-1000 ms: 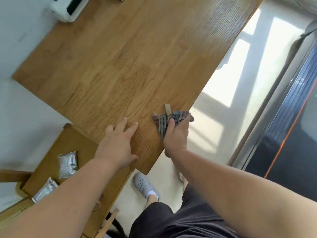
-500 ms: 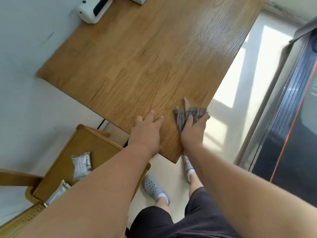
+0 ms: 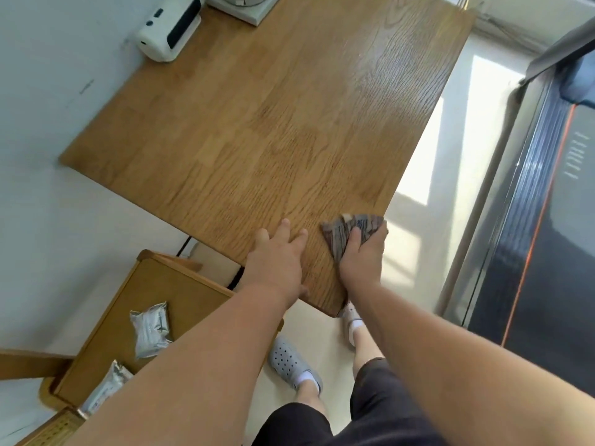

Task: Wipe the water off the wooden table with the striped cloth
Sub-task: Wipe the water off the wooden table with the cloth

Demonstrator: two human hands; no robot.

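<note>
At the near right corner of the counter (image 3: 273,123), the right hand (image 3: 360,259) holds the striped cloth (image 3: 349,228) down, thumb on top, fingers curled at its edge. The left hand (image 3: 278,257) lies just beside it, flat, fingers spread, clear of the cloth. Left of that hand, a lower wooden tray (image 3: 161,284) holds two foil packets (image 3: 149,328); their print is unreadable.

Wide bare run across the middle of the table (image 3: 273,123). Blocked only at the far left corner by a white device (image 3: 167,30) and a white appliance base (image 3: 238,9) beside it.
</note>
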